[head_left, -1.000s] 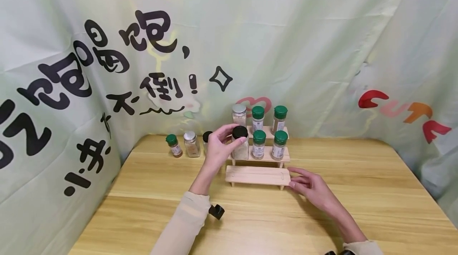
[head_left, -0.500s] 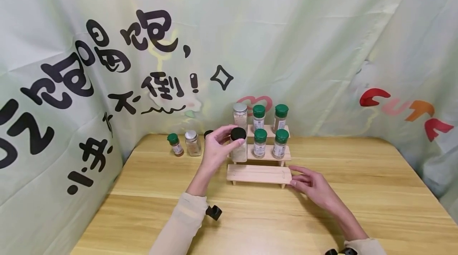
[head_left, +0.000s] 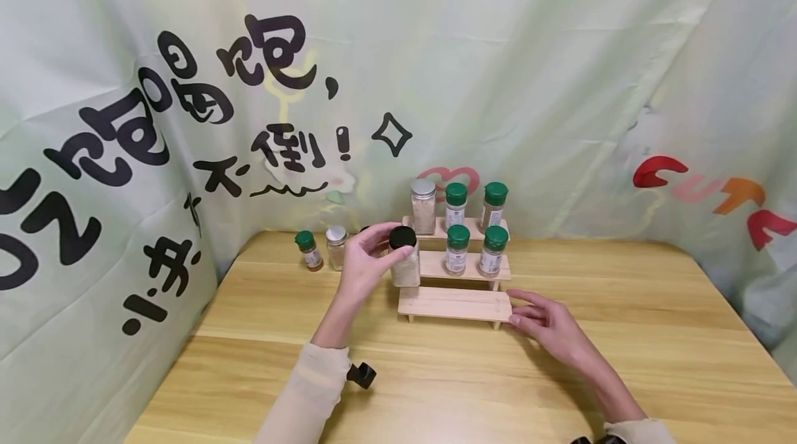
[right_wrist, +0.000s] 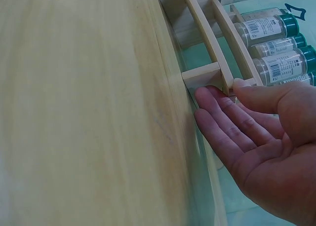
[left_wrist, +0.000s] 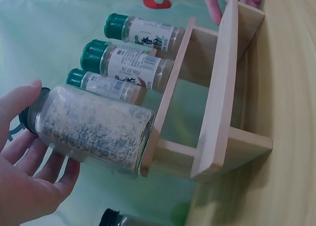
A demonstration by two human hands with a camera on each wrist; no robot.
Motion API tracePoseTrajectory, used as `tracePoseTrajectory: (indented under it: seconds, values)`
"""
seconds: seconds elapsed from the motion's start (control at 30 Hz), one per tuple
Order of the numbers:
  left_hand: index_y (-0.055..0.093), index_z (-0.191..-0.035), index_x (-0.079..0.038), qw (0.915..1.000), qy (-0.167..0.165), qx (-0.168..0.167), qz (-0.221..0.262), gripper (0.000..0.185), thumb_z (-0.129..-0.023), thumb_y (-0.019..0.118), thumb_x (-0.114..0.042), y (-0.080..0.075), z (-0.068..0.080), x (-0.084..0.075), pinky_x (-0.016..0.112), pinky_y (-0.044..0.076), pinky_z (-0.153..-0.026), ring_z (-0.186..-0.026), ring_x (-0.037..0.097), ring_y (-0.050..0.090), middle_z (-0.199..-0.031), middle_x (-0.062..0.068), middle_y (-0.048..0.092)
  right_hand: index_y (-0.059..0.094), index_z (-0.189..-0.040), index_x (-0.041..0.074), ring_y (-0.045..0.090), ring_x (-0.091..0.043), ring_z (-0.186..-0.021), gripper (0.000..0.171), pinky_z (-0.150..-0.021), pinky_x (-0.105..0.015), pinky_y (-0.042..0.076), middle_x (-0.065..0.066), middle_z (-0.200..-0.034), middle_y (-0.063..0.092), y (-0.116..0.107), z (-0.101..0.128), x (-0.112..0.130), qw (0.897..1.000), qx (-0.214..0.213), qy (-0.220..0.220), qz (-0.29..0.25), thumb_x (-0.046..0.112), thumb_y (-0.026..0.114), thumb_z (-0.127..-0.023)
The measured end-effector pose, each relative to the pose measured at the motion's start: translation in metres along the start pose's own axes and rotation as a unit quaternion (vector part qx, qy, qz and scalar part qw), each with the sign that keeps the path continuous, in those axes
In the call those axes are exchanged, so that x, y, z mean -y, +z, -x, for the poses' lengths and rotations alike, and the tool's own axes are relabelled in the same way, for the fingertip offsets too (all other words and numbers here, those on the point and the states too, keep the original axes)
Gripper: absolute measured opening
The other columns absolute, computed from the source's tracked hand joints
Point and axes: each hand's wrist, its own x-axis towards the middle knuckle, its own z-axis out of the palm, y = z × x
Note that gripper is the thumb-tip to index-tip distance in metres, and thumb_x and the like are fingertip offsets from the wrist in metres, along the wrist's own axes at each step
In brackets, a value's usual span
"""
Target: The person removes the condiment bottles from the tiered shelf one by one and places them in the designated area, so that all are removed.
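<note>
My left hand (head_left: 377, 252) grips a clear jar with a black lid (head_left: 405, 259), filled with pale powder, at the left end of a three-step wooden rack (head_left: 454, 304). In the left wrist view the jar (left_wrist: 94, 130) is held with its base right by the rack's end (left_wrist: 163, 137); whether it touches is unclear. My right hand (head_left: 543, 319) lies with straight fingers against the right end of the lowest step, also seen in the right wrist view, where the fingers (right_wrist: 222, 117) touch the rack's leg (right_wrist: 205, 73).
The top step carries a silver-lidded jar (head_left: 423, 205) and two green-lidded bottles (head_left: 456, 203). Two more green-lidded bottles (head_left: 495, 249) stand on the middle step. A small green-lidded bottle (head_left: 307, 250) and a silver-lidded jar (head_left: 336, 247) stand on the table (head_left: 623, 333) at the back left. Cloth walls close in behind.
My left hand has carried the black-lidded jar a little to the left and lower, away from the left end of the middle step. My right hand stays at the rack's right end.
</note>
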Motion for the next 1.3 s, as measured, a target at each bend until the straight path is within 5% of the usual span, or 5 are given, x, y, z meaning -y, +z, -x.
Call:
tracePoseTrajectory:
  seconds: [0.77,1.3]
  values:
    - [0.072,-0.118,0.002,0.9996,-0.004,-0.026,-0.013,0.04,-0.081,0.087,-0.002,-0.041,0.018,0.002,0.041,0.058,-0.096,-0.107,0.033,0.068,-0.119,0.019,0.072,0.049,-0.146,-0.006,0.073,-0.024,-0.102,0.051,-0.082,-0.021,0.058,-0.024,-0.118,0.071,0.002,0.0,-0.001,1.0,-0.001,0.005,-0.011,0.004,0.066,-0.099]
    - [0.065,-0.123,0.012,0.9995,-0.027,-0.014,-0.012,0.047,-0.081,0.084,0.004,-0.059,0.019,0.028,0.053,0.052,-0.102,-0.117,0.047,0.063,-0.127,0.032,0.064,0.049,-0.146,-0.006,0.073,-0.024,-0.103,0.05,-0.082,-0.021,0.058,-0.024,-0.118,0.071,0.0,0.001,-0.002,1.0,-0.001,0.006,-0.01,0.002,0.065,-0.1]
